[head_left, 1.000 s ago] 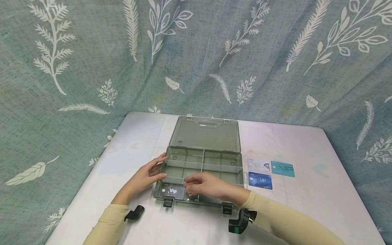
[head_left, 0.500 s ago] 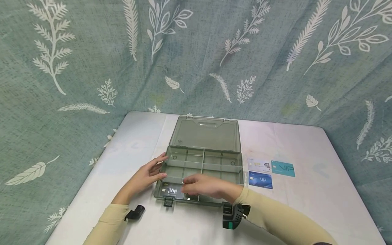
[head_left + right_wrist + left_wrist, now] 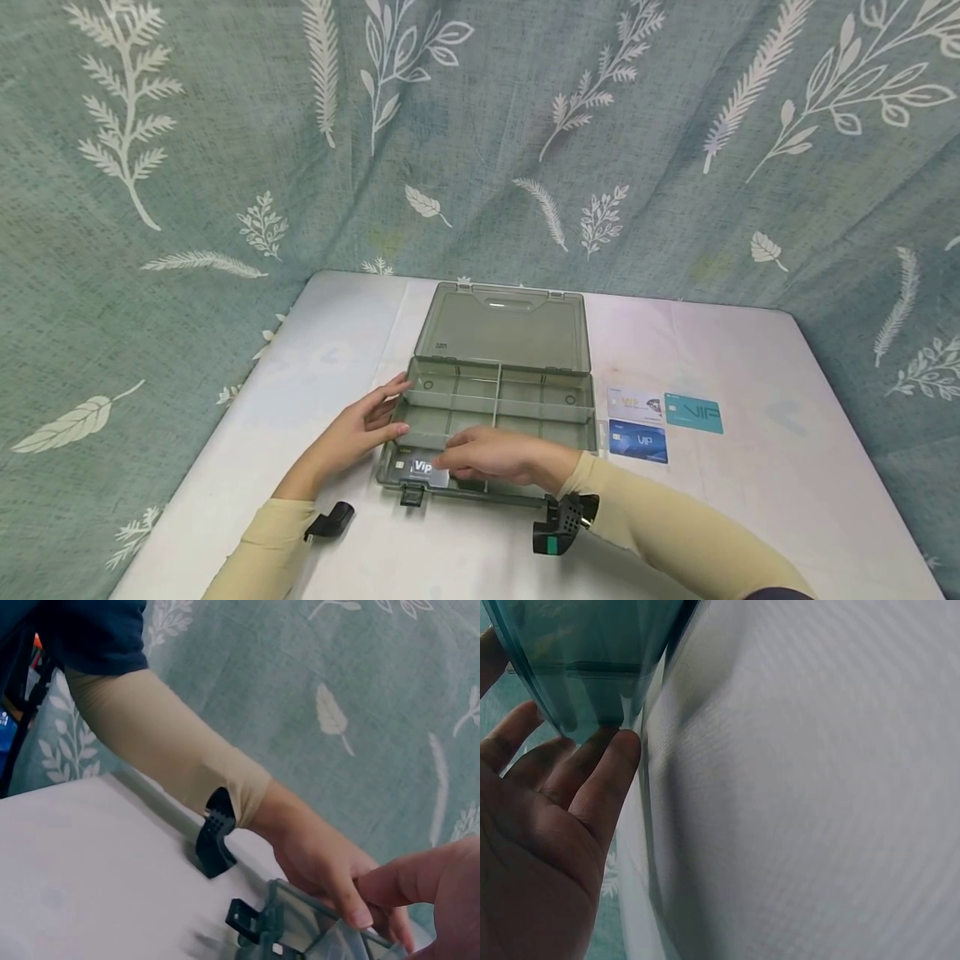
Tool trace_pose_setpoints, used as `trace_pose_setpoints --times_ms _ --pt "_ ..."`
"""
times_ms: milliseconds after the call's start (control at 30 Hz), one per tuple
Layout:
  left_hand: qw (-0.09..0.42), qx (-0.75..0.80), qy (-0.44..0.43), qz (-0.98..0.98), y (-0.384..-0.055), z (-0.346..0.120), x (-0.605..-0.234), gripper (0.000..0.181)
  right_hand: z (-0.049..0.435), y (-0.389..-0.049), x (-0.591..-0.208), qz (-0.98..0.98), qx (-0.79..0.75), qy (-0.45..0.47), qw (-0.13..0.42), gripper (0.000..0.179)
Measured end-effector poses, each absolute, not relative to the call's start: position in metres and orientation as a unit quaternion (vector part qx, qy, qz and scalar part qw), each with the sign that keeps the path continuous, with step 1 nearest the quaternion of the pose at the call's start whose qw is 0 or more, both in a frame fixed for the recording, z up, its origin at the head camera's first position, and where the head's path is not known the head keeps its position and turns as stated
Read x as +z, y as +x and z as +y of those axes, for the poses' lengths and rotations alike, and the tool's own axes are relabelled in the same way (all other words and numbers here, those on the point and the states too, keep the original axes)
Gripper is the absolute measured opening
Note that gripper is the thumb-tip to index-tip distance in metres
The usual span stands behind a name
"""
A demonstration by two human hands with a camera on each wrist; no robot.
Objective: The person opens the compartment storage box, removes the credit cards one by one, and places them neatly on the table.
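Observation:
A grey translucent divided organizer box [image 3: 472,421] lies with its lid [image 3: 502,329] folded back. My left hand [image 3: 367,425] rests against the box's left side, its fingers and thumb spread along the wall; in the left wrist view those fingers touch the clear side. In the front left compartment lies a dark grey card [image 3: 415,465] printed "Vip". Reaching over the front of the box, my right hand [image 3: 498,454] has its extended index fingertip at the card's right part. Its other fingertips are partly hidden beneath the hand. The right wrist view cuts off most of this hand.
To the right of the box lie a white card [image 3: 633,405], a teal card [image 3: 693,413] and a blue card [image 3: 637,441]. The box's black latches hang over its front edge, the left latch [image 3: 411,497] showing. A leaf-patterned curtain [image 3: 480,150] surrounds the white table [image 3: 750,500].
My right hand has moved left and its fingers have lowered from above the compartment to the dark grey card. My left hand stays at the box's side.

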State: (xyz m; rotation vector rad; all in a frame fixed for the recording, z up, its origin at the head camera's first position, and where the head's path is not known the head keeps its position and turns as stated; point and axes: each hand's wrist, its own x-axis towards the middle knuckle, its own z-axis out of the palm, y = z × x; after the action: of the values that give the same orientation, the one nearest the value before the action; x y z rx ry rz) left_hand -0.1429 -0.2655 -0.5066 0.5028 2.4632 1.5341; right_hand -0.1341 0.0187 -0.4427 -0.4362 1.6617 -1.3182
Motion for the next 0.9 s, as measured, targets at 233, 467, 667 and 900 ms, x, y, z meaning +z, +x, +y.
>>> trace_pose_setpoints --times_ms 233,467,667,900 --pt "0.101 0.521 0.169 0.83 -0.144 -0.2652 -0.5065 0.072 0.0168 -0.1292 -0.4441 0.673 -0.554 -0.161 0.463 0.073" --pt "0.097 0.521 0.171 0.831 -0.144 -0.2659 -0.5072 0.072 0.0174 -0.1286 -0.4448 0.67 -0.556 -0.169 0.461 0.071" --pt "0.095 0.526 0.176 0.826 -0.1438 -0.266 -0.5076 0.071 0.0186 -0.1284 -0.4445 0.662 -0.569 -0.164 0.459 0.07" --pt "0.092 0.52 0.177 0.831 -0.1439 -0.2666 -0.5082 0.071 0.0196 -0.1264 -0.4431 0.652 -0.587 -0.147 0.457 0.069"
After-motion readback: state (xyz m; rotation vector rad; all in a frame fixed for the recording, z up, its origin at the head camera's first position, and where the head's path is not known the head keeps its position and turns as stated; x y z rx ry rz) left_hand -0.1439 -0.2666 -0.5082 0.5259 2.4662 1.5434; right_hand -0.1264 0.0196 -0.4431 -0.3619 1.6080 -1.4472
